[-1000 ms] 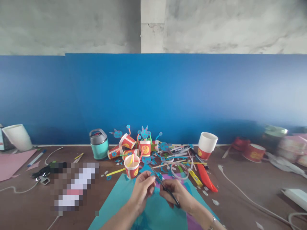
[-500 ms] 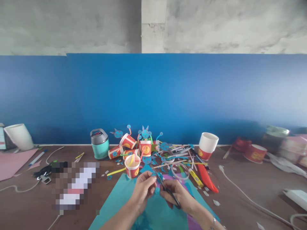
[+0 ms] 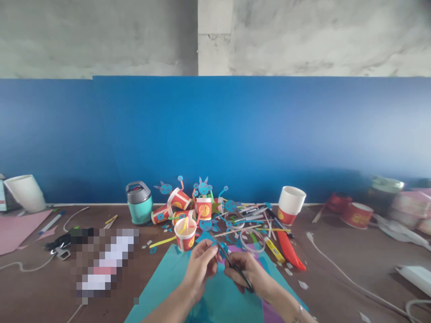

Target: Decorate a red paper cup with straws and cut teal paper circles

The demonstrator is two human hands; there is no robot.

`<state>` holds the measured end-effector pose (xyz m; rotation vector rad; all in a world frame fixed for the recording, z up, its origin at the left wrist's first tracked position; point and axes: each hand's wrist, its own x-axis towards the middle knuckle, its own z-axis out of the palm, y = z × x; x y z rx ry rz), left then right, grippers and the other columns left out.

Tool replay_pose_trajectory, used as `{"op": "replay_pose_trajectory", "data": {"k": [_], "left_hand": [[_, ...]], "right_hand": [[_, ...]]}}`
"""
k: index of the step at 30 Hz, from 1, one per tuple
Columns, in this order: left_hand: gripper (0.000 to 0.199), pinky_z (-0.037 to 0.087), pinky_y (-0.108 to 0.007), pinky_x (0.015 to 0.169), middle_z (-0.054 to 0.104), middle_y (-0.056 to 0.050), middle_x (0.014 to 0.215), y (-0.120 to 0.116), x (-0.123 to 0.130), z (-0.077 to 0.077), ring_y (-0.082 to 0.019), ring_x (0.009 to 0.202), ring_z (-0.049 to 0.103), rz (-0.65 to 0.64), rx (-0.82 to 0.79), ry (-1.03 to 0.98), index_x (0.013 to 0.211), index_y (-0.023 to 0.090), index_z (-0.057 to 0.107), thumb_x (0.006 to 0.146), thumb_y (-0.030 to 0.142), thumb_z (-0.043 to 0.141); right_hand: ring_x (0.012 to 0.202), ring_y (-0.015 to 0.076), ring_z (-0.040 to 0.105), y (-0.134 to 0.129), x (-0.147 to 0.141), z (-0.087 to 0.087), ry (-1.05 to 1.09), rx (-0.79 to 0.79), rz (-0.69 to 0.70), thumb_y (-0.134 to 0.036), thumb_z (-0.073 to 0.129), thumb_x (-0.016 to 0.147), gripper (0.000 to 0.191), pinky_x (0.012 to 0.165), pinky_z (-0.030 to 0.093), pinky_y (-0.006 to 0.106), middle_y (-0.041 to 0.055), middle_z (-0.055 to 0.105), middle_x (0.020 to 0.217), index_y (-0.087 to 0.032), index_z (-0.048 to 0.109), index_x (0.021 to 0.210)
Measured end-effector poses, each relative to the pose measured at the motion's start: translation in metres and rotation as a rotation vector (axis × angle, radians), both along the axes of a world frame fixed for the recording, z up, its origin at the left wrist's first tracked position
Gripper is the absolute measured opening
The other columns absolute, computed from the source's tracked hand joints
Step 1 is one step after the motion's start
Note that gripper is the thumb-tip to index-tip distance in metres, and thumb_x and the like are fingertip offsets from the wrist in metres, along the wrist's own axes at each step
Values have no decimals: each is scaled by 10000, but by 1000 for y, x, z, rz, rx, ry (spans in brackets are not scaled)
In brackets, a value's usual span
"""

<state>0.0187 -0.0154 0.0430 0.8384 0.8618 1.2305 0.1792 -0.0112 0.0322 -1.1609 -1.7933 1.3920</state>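
My right hand (image 3: 249,271) is wrapped round black-handled scissors (image 3: 239,272), whose blades point up and left toward my left fingers. My left hand (image 3: 203,262) is closed in a pinch at the blade tips. A small piece of blue paper (image 3: 216,246) seems to be between its fingertips, mostly hidden. Beneath both hands lies a large teal sheet of paper (image 3: 161,287), with a purple sheet (image 3: 271,312) partly under it at right. Just beyond my left hand stands a red-and-white paper cup (image 3: 185,241) with yellow and orange strips in it.
Several paper-cup figures with blue paper heads (image 3: 203,188) crowd the back. Pens and straws (image 3: 251,215), a tape roll (image 3: 252,249), a yellow cutter (image 3: 274,250) and a red pointed object (image 3: 290,252) lie right. A teal flask (image 3: 140,211) and stacked cups (image 3: 292,197) stand behind.
Both hands stay in almost the same place, still holding the scissors and the small piece. The whole view has shifted very slightly.
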Motion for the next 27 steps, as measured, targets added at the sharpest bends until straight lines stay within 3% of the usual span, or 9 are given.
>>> {"op": "replay_pose_trajectory", "data": {"k": [8, 24, 27], "left_hand": [[372, 216, -204, 397, 611, 26, 537, -1, 2, 0, -56, 382, 400, -22, -29, 6, 630, 194, 515, 582, 437, 793], [405, 206, -206, 398, 566, 49, 509, 0, 1, -2, -56, 381, 384, 23, -27, 13, 616, 202, 505, 565, 477, 797], [399, 196, -204, 399, 553, 52, 498, 0, 1, -1, -49, 374, 365, 16, -5, 42, 615, 197, 506, 579, 475, 790]], "right_hand": [[365, 67, 426, -3, -2, 3, 75, -52, 16, -470, 715, 731, 331, 370, 304, 174, -74, 492, 457, -176, 564, 736], [325, 56, 356, -1, 0, 3, -3, -17, -13, -456, 670, 767, 312, 354, 271, 176, -87, 454, 396, -192, 531, 676], [341, 65, 395, -1, -1, 2, 26, -42, -12, -460, 673, 758, 308, 353, 281, 179, -76, 481, 429, -185, 544, 706]]}}
